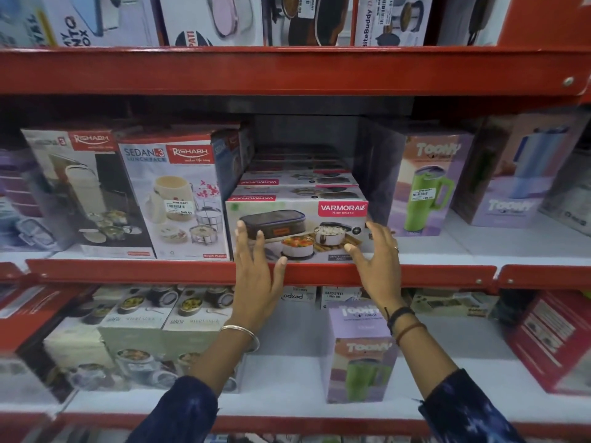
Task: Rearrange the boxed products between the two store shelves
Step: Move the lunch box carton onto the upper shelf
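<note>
A Varmora lunch box carton [307, 219] stands at the front of the middle shelf [128, 271], with more Varmora cartons [297, 179] lined up behind it. My left hand [256, 270] lies flat against the carton's lower left front, fingers spread, thumb over the red shelf edge. My right hand [379, 260] is open at the carton's lower right corner, fingers touching its front and side. Neither hand grips the carton. On the lower shelf [287, 372] a purple Toony tumbler box [358, 350] stands upright between my forearms.
Two Rishabh Sedan-3 boxes [172, 199] stand tight against the carton's left. A Toony box [428, 183] stands to its right across a gap. Green steel-container boxes [137, 340] fill the lower shelf's left, a red box [550, 340] its right. Above is another stocked shelf [287, 68].
</note>
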A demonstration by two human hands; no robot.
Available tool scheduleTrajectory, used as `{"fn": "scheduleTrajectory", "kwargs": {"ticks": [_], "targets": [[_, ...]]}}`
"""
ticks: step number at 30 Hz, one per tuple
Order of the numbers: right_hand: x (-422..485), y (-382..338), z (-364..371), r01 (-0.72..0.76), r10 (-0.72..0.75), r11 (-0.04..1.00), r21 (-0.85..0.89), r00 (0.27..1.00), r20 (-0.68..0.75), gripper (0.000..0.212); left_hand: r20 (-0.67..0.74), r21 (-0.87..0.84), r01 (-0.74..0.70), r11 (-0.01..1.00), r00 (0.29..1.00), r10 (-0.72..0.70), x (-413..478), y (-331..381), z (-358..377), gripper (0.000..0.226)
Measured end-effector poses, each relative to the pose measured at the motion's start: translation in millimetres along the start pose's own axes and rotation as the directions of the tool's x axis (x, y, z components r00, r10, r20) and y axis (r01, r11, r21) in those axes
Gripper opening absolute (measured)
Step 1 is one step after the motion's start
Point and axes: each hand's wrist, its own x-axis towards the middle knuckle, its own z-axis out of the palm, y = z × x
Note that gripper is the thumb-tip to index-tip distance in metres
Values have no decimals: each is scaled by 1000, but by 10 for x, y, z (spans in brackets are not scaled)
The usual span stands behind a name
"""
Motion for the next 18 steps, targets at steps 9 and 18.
{"fn": "scheduleTrajectory", "kwargs": {"ticks": [9,18], "targets": [[-822,530,-475,-115,150,945,305,984,-94,37,61,-212,-99,972,992,114,-794,202,412,42],[-1468,1498,-346,-626,544,714,313,778,314,38,465,-259,400,879,849,-250,-1485,154,1039,60]]}}
